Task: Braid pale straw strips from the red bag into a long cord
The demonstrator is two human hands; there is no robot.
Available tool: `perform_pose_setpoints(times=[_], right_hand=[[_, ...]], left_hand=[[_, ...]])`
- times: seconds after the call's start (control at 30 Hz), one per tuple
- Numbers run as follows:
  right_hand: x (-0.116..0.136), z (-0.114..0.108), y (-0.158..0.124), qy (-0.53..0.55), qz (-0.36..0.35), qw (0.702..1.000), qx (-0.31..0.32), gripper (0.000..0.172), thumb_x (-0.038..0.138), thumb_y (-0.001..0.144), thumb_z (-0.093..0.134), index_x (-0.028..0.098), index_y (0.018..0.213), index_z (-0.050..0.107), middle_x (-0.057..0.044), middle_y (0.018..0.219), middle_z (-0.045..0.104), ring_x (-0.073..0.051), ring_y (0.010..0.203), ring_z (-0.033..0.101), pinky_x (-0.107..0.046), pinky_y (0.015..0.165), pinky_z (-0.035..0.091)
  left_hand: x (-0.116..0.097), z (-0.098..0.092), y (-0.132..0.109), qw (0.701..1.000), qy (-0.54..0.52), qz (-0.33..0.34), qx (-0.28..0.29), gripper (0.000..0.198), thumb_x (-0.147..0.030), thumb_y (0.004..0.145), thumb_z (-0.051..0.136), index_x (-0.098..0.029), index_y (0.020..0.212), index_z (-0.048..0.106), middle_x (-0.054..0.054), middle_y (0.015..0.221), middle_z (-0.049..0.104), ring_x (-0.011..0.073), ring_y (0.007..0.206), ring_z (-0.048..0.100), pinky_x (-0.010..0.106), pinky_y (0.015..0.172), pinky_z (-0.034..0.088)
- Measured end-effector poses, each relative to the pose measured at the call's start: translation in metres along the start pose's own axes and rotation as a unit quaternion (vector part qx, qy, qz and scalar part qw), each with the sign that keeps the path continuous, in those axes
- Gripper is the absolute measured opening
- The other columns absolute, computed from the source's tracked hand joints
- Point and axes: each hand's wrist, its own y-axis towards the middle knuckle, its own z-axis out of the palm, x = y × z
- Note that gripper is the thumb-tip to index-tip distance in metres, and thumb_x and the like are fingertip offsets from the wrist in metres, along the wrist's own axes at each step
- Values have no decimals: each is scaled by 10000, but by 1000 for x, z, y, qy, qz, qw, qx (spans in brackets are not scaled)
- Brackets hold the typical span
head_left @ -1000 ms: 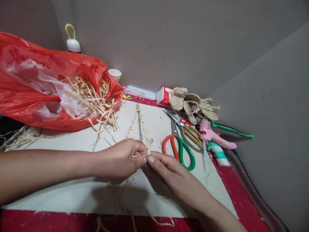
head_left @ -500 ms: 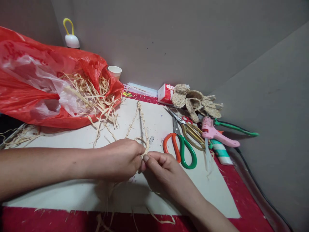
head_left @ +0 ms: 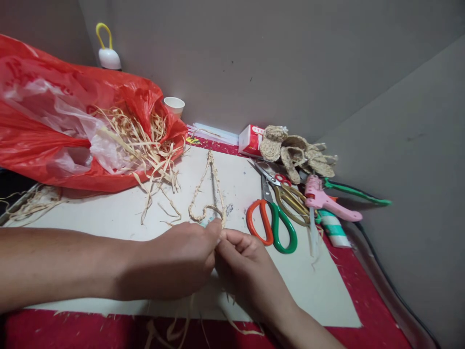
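A thin twisted cord of straw-like fibre [head_left: 191, 205] lies in a narrow pointed loop on the pale board [head_left: 308, 286], its tip pointing away from me. One end curls inward at the bottom of the loop. My left hand [head_left: 183, 257] reaches in from the left, closed in a pinch on the cord's near end. Pressed close against it, my right hand [head_left: 245, 264] pinches the same end with thumb and forefinger. My fingers hide the exact spot where they grip. Loose fibre strands [head_left: 183, 320] hang below my hands.
At left a red plastic bag [head_left: 72, 182] spills dry fibre strips [head_left: 127, 140]. Right of the loop lie orange-and-green scissors [head_left: 285, 230], gold-handled scissors [head_left: 290, 203] and a pink glue gun [head_left: 329, 203]. Behind them are a red-white box [head_left: 249, 140], coiled fibre pieces [head_left: 272, 145] and a paper cup [head_left: 174, 105].
Both hands have shifted slightly nearer to me, still pinching the cord. The curled bottom of the loop, partly covered by my left hand before, now shows.
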Motion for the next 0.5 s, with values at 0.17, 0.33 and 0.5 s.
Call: perform_pose_setpoints(times=[0.17, 0.33, 0.5], right_hand=[[4, -3, 0, 37, -1, 999, 17, 344, 411, 839, 564, 178, 605, 467, 64, 463, 382, -60, 419, 257, -207, 407, 202], [11, -6, -2, 32, 2, 999, 22, 296, 428, 795, 625, 162, 676, 569, 93, 432, 315, -53, 390, 204, -205, 393, 184], [12, -8, -1, 35, -21, 997, 67, 302, 425, 828, 584, 152, 710, 634, 39, 508, 444, -99, 516, 417, -207, 492, 320]], left_hand=[[-15, -30, -1, 997, 29, 60, 27, 177, -204, 741, 477, -169, 893, 561, -22, 591, 517, 93, 475, 377, 223, 463, 225], [-24, -63, 8, 999, -9, 16, -49, 97, -208, 728, 507, -167, 653, 552, -17, 524, 489, 87, 468, 376, 215, 463, 223], [-7, -39, 21, 959, -252, -70, 106, 132, -232, 755, 410, -167, 701, 512, -13, 555, 524, 99, 480, 463, 205, 487, 321]])
